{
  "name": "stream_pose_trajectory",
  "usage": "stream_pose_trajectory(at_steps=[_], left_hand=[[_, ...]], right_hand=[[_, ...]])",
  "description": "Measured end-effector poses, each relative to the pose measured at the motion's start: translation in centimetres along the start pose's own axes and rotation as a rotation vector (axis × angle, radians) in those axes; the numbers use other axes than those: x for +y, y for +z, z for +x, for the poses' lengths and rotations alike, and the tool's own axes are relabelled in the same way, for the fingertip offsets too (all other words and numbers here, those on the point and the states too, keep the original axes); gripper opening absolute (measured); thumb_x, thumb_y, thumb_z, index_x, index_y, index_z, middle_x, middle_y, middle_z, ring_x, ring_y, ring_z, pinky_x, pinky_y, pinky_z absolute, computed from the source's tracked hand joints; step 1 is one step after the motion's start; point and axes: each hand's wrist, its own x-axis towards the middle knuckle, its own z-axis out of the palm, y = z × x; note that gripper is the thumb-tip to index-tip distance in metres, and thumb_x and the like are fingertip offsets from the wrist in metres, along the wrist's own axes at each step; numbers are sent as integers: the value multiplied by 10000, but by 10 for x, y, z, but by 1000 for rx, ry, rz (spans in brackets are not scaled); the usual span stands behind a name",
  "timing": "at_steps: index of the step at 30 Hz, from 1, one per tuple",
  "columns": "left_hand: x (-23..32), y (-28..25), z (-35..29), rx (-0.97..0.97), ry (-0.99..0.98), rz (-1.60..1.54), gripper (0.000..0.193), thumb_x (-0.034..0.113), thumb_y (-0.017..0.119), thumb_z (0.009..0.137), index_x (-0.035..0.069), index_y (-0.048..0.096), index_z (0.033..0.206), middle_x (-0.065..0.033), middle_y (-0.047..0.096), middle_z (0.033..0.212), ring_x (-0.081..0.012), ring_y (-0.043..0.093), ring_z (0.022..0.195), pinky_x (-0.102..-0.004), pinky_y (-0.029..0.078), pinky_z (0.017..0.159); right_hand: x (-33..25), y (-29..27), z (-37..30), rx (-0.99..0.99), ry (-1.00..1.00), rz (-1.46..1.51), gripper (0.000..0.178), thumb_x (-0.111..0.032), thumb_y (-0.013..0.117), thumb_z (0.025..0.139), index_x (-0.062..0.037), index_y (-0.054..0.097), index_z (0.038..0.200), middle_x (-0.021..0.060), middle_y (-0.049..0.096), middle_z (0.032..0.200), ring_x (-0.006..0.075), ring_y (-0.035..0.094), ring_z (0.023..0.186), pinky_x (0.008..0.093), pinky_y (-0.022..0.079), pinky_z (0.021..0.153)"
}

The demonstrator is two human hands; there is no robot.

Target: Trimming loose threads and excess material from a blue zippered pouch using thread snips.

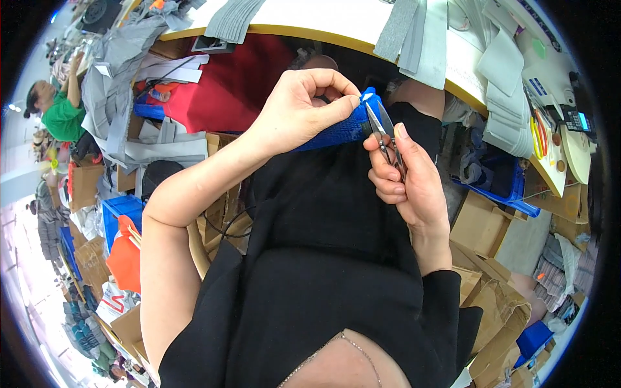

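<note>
My left hand [299,115] is pinched, thumb and forefinger tips together at the tip of a blue fabric piece [336,132] with a mesh-like surface. A small white bit shows at that blue tip; whether it is thread or a label I cannot tell. The small metal scissors [375,120] are in my right hand [409,171], fingers round the handles. Their blades point up, slightly apart, against the blue tip. Part of the blue piece is hidden behind my left hand and wrist, above my black-clothed lap [317,200].
Ahead, a white table [310,16] with a yellow edge carries stacks of grey fabric strips [424,42]. Red cloth [236,84] hangs beneath it. Blue crates [495,181] and cardboard boxes [482,223] crowd the right. A person in green [63,116] works at far left.
</note>
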Motion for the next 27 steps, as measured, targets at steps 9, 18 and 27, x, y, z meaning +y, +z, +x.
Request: stream_pose_trajectory(at_steps=[9,18,27], left_hand=[[-2,-3,9,-20,-8,3,172,151,695,892,-8,703,958,-6,653,792,-12,562,699,-154,458,628],[-5,-18,4,-74,-44,65,132,127,681,894,3,694,939,1,676,829,-44,589,774,-237,505,705],[-5,-3,-1,-180,-63,-204,147,123,664,884,-18,693,914,-16,675,797,-53,599,731,-215,490,674]], right_hand=[[-8,-4,6,-1,34,-22,479,-447,373,1054,-8,562,1071,-57,349,620,7,252,459,174,197,394],[-4,12,18,72,0,-187,470,-455,403,1043,-29,598,1004,-77,348,565,28,292,439,197,212,376],[7,7,5,143,0,-161,398,-417,437,1037,-70,569,893,-59,328,517,41,227,387,190,168,349]])
